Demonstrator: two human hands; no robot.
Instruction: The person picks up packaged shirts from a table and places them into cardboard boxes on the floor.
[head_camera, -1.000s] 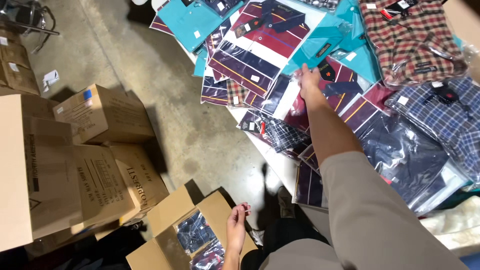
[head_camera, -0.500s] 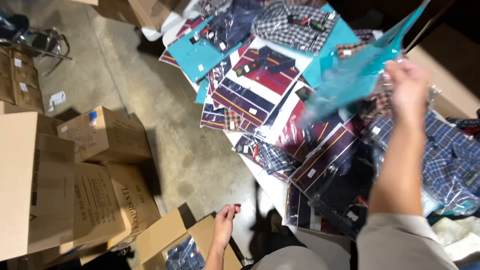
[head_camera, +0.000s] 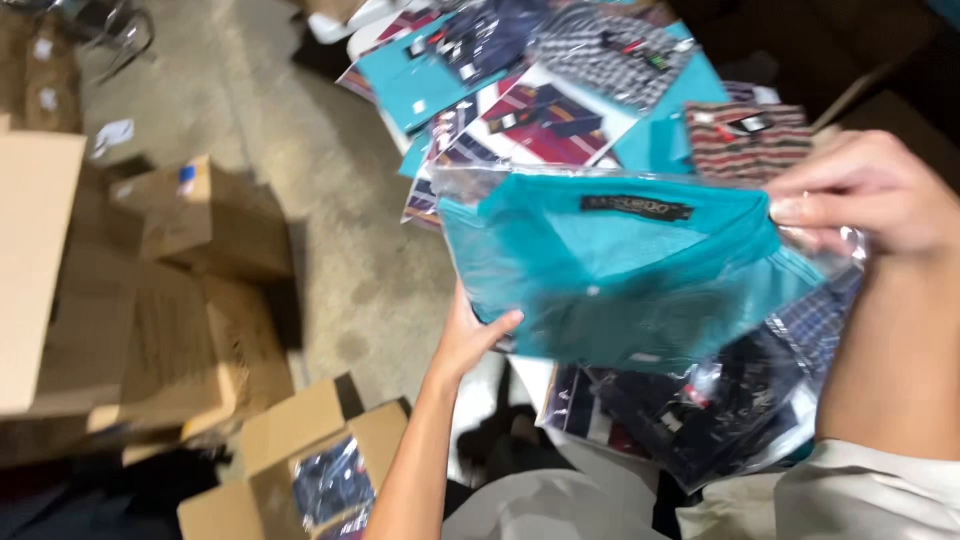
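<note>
Both hands grip bagged teal shirt (head_camera: 620, 270): right hand (head_camera: 865, 195) pinches top corner, left hand (head_camera: 475, 335) cups lower edge; keep bag flat, avoid slipping on plastic

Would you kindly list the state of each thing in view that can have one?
teal shirt: folded, sealed in a clear bag, held up by both hands
left hand: gripping the bag's lower edge
right hand: pinching its upper corner
cardboard box: flaps open, bagged shirts inside
</note>
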